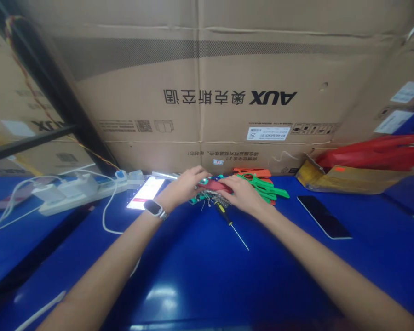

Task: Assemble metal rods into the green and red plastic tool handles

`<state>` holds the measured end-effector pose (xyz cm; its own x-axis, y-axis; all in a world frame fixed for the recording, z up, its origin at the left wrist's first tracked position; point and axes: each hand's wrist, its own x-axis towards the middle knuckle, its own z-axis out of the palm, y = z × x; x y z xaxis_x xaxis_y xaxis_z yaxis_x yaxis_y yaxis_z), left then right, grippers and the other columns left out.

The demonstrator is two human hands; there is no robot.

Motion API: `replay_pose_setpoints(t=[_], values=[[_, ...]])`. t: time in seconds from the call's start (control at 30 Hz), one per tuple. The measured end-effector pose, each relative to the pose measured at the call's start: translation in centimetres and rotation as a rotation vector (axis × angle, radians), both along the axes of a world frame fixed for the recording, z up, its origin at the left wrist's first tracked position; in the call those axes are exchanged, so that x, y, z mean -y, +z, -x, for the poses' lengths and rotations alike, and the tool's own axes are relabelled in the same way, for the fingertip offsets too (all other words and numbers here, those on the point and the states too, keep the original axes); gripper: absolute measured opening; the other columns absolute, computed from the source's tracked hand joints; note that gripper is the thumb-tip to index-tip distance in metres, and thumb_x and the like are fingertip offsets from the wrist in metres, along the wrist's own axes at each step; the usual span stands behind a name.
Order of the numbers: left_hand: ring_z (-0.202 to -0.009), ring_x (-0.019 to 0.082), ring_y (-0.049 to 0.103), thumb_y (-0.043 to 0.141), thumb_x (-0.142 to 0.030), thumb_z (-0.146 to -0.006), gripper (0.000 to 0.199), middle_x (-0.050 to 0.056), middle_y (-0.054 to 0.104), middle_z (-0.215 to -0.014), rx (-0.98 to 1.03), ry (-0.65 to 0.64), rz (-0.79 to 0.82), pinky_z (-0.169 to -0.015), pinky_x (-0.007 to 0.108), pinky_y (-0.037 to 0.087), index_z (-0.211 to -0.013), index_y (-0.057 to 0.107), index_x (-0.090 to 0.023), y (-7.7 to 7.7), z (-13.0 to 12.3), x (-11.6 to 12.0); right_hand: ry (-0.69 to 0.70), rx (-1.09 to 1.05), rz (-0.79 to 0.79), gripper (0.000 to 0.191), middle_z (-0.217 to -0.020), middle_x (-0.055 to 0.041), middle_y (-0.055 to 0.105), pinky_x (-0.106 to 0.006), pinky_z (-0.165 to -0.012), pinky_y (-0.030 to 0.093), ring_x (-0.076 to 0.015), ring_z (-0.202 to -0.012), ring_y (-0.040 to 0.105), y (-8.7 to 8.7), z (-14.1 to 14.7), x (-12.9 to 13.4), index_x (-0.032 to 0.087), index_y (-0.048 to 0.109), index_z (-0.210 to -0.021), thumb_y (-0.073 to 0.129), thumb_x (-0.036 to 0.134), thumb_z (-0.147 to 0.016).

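At the back of the blue table, a red plastic piece [214, 185] lies between my two hands. My left hand [188, 185] has its fingers bent around the left end, beside a small green part [204, 181]. From the other side, my right hand [240, 191] closes its fingers on the right end. Beneath them is a pile of small metal pieces [221, 200], partly hidden by the hands. A black and yellow screwdriver [223, 214] points toward me, its handle by the pile. Green plastic parts [267, 188] and orange plastic parts [251, 173] lie right of my right hand.
A lit phone [146, 192] is by my left wrist. White power strips with plugs and cables [76, 191] spread across the left. A dark phone [323, 217] and an open carton [352, 179] with red material stand right. A big cardboard box [227, 59] walls off the back.
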<state>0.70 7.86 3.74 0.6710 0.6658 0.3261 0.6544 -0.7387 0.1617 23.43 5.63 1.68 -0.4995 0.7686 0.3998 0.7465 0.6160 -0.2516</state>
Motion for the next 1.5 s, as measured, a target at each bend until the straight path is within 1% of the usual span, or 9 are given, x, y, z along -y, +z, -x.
replay_pose_setpoints(t=[0.13,0.3,0.47,0.57,0.73,0.87,1.17,1.33,1.5], values=[[-0.096,0.023,0.063,0.052,-0.016,-0.091,0.025,0.007,0.063,-0.105,-0.138,0.179,-0.025,-0.086,0.034,0.049,-0.112,0.065,-0.02,0.4,1.4,-3.7,-0.042,0.098,-0.023,0.028,-0.107,-0.0124,0.071,-0.036,-0.088,0.048,-0.0236,-0.1,0.064,-0.4,-0.1,-4.2,0.014,0.067,-0.117,0.053,0.03,-0.098],[-0.09,0.022,0.064,0.051,-0.013,-0.088,0.025,0.007,0.063,-0.1,-0.169,0.288,-0.012,-0.076,0.029,0.049,-0.102,0.069,-0.021,-0.9,2.3,-6.4,-0.022,0.262,-0.001,0.028,-0.11,-0.0122,0.07,-0.033,-0.085,0.049,-0.024,-0.102,0.065,-0.5,0.7,-8.2,0.016,0.068,-0.112,0.051,0.034,-0.099],[-0.092,0.025,0.062,0.044,-0.019,-0.094,0.024,0.011,0.062,-0.097,-0.112,0.343,-0.043,-0.078,0.034,0.05,-0.094,0.068,-0.017,-2.4,1.7,-6.2,0.015,0.331,-0.004,0.028,-0.117,-0.0155,0.067,-0.036,-0.085,0.05,-0.0263,-0.101,0.066,-0.9,1.2,-9.9,0.015,0.068,-0.112,0.049,0.032,-0.1],[-0.098,0.024,0.062,0.042,-0.024,-0.098,0.026,0.011,0.065,-0.1,-0.092,0.266,-0.038,-0.088,0.035,0.05,-0.101,0.066,-0.016,-3.3,1.0,-5.2,0.05,0.345,-0.029,0.033,-0.124,-0.0156,0.064,-0.038,-0.092,0.049,-0.0261,-0.108,0.064,-0.7,0.6,-10.5,0.015,0.063,-0.122,0.042,0.031,-0.103],[-0.12,0.024,0.058,0.036,-0.032,-0.102,0.037,0.014,0.063,-0.128,-0.073,0.073,0.072,-0.105,0.038,0.043,-0.123,0.061,-0.013,-5.0,-0.8,-5.2,0.073,0.388,-0.057,0.036,-0.118,-0.0155,0.066,-0.035,-0.084,0.05,-0.0252,-0.099,0.066,0.7,-0.6,-11.0,0.013,0.056,-0.133,0.04,0.024,-0.102],[-0.128,0.027,0.053,0.036,-0.036,-0.102,0.044,0.016,0.059,-0.135,-0.103,0.065,0.108,-0.109,0.043,0.039,-0.133,0.055,-0.011,-5.7,-3.1,-6.6,0.056,0.38,-0.019,0.032,-0.112,-0.0128,0.069,-0.034,-0.081,0.049,-0.0248,-0.096,0.067,1.4,-0.6,-10.5,0.015,0.061,-0.126,0.042,0.025,-0.101],[-0.134,0.037,0.045,0.034,-0.054,-0.099,0.054,0.013,0.051,-0.144,-0.204,0.13,0.174,-0.11,0.058,0.032,-0.14,0.052,-0.024,-5.8,-7.0,-7.3,0.031,0.162,0.103,0.031,-0.117,-0.0091,0.072,-0.032,-0.088,0.049,-0.0225,-0.1,0.067,0.7,-1.9,-10.6,0.018,0.065,-0.124,0.052,0.023,-0.096],[-0.135,0.039,0.041,0.028,-0.06,-0.098,0.06,0.014,0.049,-0.143,-0.225,0.187,0.186,-0.109,0.06,0.03,-0.14,0.054,-0.026,-5.8,-7.3,-6.8,0.026,0.062,0.16,0.032,-0.106,-0.0053,0.076,-0.029,-0.08,0.049,-0.0202,-0.089,0.069,1.1,-2.4,-10.2,0.021,0.069,-0.122,0.054,0.019,-0.093],[-0.124,0.034,0.051,0.022,-0.061,-0.099,0.063,0.013,0.056,-0.131,-0.235,0.166,0.198,-0.102,0.052,0.041,-0.14,0.054,-0.025,-5.5,-5.7,-4.2,-0.034,0.178,0.177,0.038,-0.117,-0.0041,0.073,-0.03,-0.085,0.05,-0.0234,-0.103,0.068,0.4,-1.4,-9.8,0.028,0.067,-0.127,0.054,0.022,-0.092]])
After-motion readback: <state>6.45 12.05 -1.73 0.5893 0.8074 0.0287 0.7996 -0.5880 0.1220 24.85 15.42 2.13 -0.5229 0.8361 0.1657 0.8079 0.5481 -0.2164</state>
